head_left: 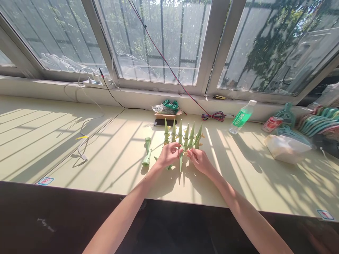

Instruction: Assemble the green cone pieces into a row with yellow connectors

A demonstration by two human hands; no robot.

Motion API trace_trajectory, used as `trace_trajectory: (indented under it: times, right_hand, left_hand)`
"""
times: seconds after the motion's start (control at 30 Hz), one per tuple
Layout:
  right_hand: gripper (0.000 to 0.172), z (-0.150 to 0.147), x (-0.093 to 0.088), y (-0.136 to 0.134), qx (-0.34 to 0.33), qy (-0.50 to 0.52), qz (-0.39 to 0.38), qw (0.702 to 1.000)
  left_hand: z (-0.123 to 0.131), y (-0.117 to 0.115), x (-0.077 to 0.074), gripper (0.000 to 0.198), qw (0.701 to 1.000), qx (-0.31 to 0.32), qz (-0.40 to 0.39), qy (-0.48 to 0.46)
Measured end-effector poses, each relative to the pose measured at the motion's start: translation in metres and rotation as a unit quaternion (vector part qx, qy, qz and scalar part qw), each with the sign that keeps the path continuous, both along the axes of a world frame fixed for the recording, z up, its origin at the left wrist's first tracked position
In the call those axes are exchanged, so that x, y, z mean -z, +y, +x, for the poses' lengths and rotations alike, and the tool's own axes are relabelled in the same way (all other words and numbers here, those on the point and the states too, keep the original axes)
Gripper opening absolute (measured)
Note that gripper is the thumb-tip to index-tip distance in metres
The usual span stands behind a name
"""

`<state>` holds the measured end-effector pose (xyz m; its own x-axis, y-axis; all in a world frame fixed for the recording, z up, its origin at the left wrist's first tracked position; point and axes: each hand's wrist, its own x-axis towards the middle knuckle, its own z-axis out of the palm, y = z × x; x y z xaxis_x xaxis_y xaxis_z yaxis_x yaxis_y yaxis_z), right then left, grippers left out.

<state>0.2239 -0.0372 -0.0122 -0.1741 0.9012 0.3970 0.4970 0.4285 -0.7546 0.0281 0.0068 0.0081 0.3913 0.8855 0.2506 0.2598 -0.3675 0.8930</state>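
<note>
In front of me, my left hand (169, 155) is closed on a green pointed plastic piece (181, 163), whose tip points down toward the table's front edge. Close to its right side, my right hand (198, 159) is pinched at a small yellowish part beside that piece; the fingers hide most of it. Just beyond both hands stretches a row of several similar green spikes (186, 133), tips away from me, with small yellowish bits along them. Left of the row lie green flared tubular pieces (147, 151). Another green piece (169, 167) shows partly under my left hand.
Behind the spikes are a black phone (159, 122) and a small box (169, 115) with plastic wrap and green material. A coiled red-black cable (213, 116), bottle (241, 118), can (272, 124), white bag (287, 150) and hangers (317, 121) stand rightward. A white cable (82, 155) lies left.
</note>
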Motion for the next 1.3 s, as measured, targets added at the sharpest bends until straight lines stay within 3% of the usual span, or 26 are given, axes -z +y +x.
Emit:
trace_trajectory:
  times: [0.17,0.37,0.47,0.7,0.83,1.1,1.3]
  right_hand:
    - [0.053,-0.002,-0.002,-0.001,0.009,0.005,-0.021,1.000]
    - [0.033,-0.002,-0.011,-0.003,0.016,0.007,0.014,1.000]
    - [0.032,-0.001,-0.010,-0.002,0.011,0.000,0.027,1.000]
    - [0.050,-0.002,0.002,0.000,0.008,0.018,-0.019,1.000]
    - [0.052,-0.002,0.001,0.000,0.015,0.022,-0.028,0.999]
    - [0.029,-0.002,-0.011,-0.003,0.008,0.026,0.000,1.000]
    - [0.031,-0.002,-0.007,-0.003,0.000,0.019,-0.007,1.000]
  left_hand:
    - [0.001,-0.001,-0.001,0.029,1.000,0.002,0.001,-0.002]
    - [0.000,0.000,-0.002,0.029,1.000,-0.011,0.008,0.008]
    - [-0.001,0.001,0.000,0.030,1.000,-0.013,0.014,0.015]
    - [0.001,0.000,0.002,0.030,1.000,-0.001,0.008,-0.004]
    - [0.002,0.001,0.004,0.031,1.000,0.003,-0.001,-0.008]
    - [0.003,0.000,0.000,0.036,1.000,-0.021,-0.005,0.000]
    - [0.002,0.000,0.001,0.034,1.000,-0.007,-0.001,0.001]
